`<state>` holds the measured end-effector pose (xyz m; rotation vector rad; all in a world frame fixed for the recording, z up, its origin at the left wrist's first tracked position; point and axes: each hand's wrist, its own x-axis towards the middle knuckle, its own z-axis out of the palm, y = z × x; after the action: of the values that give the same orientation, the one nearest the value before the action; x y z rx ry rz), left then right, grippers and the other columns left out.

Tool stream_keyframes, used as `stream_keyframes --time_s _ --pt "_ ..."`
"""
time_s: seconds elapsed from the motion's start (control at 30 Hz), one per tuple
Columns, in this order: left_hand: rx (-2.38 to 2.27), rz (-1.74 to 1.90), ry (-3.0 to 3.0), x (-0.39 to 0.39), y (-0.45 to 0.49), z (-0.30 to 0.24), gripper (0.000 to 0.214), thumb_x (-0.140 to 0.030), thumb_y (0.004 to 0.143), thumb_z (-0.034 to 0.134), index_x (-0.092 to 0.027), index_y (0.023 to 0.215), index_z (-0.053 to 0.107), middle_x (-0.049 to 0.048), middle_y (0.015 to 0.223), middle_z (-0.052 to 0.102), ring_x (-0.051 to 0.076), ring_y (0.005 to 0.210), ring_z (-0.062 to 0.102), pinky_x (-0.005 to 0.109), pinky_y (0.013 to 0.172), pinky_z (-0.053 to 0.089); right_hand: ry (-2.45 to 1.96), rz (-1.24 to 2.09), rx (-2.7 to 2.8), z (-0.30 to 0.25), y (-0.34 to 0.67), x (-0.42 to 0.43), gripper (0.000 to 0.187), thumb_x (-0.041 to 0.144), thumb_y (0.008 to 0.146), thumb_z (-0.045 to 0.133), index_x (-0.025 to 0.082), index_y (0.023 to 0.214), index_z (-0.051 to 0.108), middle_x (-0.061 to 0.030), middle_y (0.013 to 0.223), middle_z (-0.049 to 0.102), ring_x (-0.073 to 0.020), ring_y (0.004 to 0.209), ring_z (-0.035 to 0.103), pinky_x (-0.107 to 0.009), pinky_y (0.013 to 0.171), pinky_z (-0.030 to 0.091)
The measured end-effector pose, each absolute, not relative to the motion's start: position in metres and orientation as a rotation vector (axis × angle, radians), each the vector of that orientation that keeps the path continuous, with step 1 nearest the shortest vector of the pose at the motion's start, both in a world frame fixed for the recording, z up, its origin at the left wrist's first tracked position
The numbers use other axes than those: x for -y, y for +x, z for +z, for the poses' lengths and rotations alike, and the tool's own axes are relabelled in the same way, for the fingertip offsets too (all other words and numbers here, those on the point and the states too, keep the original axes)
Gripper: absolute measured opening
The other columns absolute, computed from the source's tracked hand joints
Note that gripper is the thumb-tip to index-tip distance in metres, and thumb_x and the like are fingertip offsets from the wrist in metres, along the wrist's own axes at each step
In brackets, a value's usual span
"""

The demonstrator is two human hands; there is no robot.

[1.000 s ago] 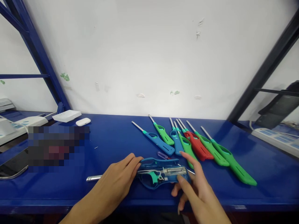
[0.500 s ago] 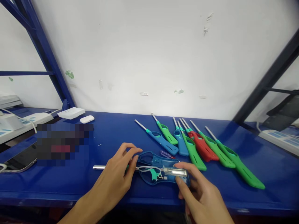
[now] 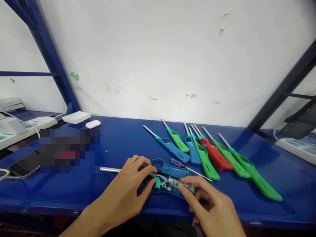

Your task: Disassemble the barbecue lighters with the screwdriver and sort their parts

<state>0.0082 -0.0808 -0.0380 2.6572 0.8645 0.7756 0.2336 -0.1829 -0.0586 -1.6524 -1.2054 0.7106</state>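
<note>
An opened blue gas lighter lies in front of me, its lower shell half [image 3: 176, 192] holding the insides and a metal tube [image 3: 108, 169] sticking out to the left. My left hand [image 3: 135, 186] is closed around the lighter near the green trigger [image 3: 158, 182], its fingertips by the thin wires. Between the thumb and fingers of my right hand [image 3: 208, 197] is the clear fuel tank [image 3: 181, 185], tilted over the lower shell. The other blue shell half [image 3: 170, 168] lies just behind. A screwdriver [image 3: 177, 162] with a purple handle rests beyond it.
Several assembled lighters, including a blue one [image 3: 174, 149], a red one [image 3: 217, 154] and a green one [image 3: 261, 179], fan out at the right. On the left are a white earphone case [image 3: 93, 124], a white box [image 3: 76, 117], a phone [image 3: 23, 163] and a power strip [image 3: 44, 122].
My left hand has moved right, onto the trigger area. The fuel tank has tilted in my right hand and shifted slightly left. More of the screwdriver's shaft now shows.
</note>
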Motion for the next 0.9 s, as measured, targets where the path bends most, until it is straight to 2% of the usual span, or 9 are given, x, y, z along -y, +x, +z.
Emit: stream_keyframes --time_s 0.17,0.27,0.33,0.5,0.67,0.9 --pt "-0.635 0.774 2.717 0.079 0.007 -0.036 0.028 -0.017 0.109 0.050 -0.026 0.131 0.065 0.0071 0.125 0.063 0.026 0.116 0.055 0.047 0.104 0.051 -1.660 0.569 1.294 -0.056 0.233 0.183 0.035 0.062 0.089 0.072 0.029 0.095 0.081 0.0033 0.056 0.057 -0.0139 0.041 0.057 -0.022 0.041 0.050" --pt "-0.548 0.785 2.765 0.079 0.008 -0.035 0.029 -0.016 0.110 0.049 -0.025 0.134 0.064 0.0077 0.123 0.065 0.025 0.114 0.055 0.045 0.102 0.051 -1.640 0.396 1.343 -0.060 0.231 0.182 0.027 0.056 0.091 0.073 0.031 0.093 0.083 -0.0011 0.080 0.072 -0.0117 0.046 0.057 -0.024 0.049 0.053" --pt "-0.525 0.794 2.788 0.080 0.008 -0.035 0.028 -0.016 0.110 0.049 -0.022 0.132 0.064 0.0081 0.120 0.065 0.025 0.112 0.055 0.043 0.100 0.051 -1.620 0.320 1.353 -0.063 0.228 0.182 0.024 0.053 0.092 0.073 0.031 0.092 0.083 -0.0017 0.087 0.074 -0.0111 0.048 0.055 -0.024 0.051 0.053" --pt "-0.499 0.883 2.808 0.081 0.008 -0.035 0.024 -0.015 0.110 0.049 -0.020 0.126 0.066 0.0073 0.110 0.067 0.024 0.102 0.056 0.039 0.091 0.050 -1.635 0.370 1.303 -0.069 0.223 0.182 0.028 0.055 0.091 0.073 0.029 0.095 0.083 0.0027 0.056 0.061 -0.0140 0.046 0.053 -0.025 0.049 0.048" --pt "-0.541 0.949 2.795 0.081 0.009 -0.036 0.021 -0.015 0.110 0.049 -0.018 0.108 0.069 0.0062 0.102 0.067 0.021 0.094 0.055 0.035 0.082 0.048 -1.650 0.422 1.254 -0.071 0.222 0.185 0.032 0.059 0.088 0.075 0.029 0.094 0.085 0.0029 0.051 0.056 -0.0142 0.043 0.049 -0.027 0.047 0.046" --pt "-0.562 1.050 2.834 0.082 0.012 -0.041 0.023 -0.012 0.110 0.047 -0.019 0.103 0.068 0.0059 0.099 0.068 0.022 0.092 0.055 0.035 0.082 0.047 -1.668 0.572 1.003 -0.061 0.213 0.190 0.038 0.063 0.083 0.076 0.029 0.095 0.084 0.0048 0.048 0.050 -0.0153 0.042 0.053 -0.028 0.049 0.049"
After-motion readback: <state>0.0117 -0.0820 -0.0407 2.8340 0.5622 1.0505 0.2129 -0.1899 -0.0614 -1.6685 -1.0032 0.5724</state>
